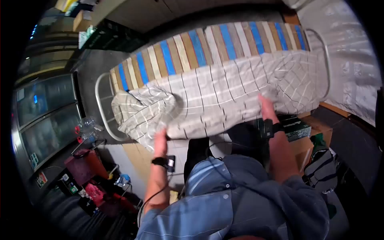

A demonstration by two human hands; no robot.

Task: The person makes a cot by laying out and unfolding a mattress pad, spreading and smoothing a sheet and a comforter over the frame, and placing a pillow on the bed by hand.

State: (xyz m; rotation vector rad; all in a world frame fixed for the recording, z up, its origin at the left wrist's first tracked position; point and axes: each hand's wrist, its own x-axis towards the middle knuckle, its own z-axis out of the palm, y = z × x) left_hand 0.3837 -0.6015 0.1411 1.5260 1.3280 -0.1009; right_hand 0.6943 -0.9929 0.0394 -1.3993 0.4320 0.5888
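A pale checked bed sheet (218, 90) lies over the near part of a narrow bed, bunched at its left and right ends. At the sheet's near left edge, my left hand (161, 140) is closed on the cloth, its fingertips lost in blur and folds. My right hand (267, 107) grips the sheet further right; it too is smeared by motion, and its fingers are partly covered by cloth. Beyond the sheet shows the striped mattress (196, 50) in blue, brown and white. Each of my wrists carries a dark strapped device.
White metal rails (100, 106) stand at both bed ends. Cardboard boxes (302, 152) and a grey bag (322, 170) sit at the right. Plastic bottles (86, 127) and red items (86, 166) crowd the left, beside a glass-fronted cabinet (46, 108). A patterned curtain (340, 52) hangs at right.
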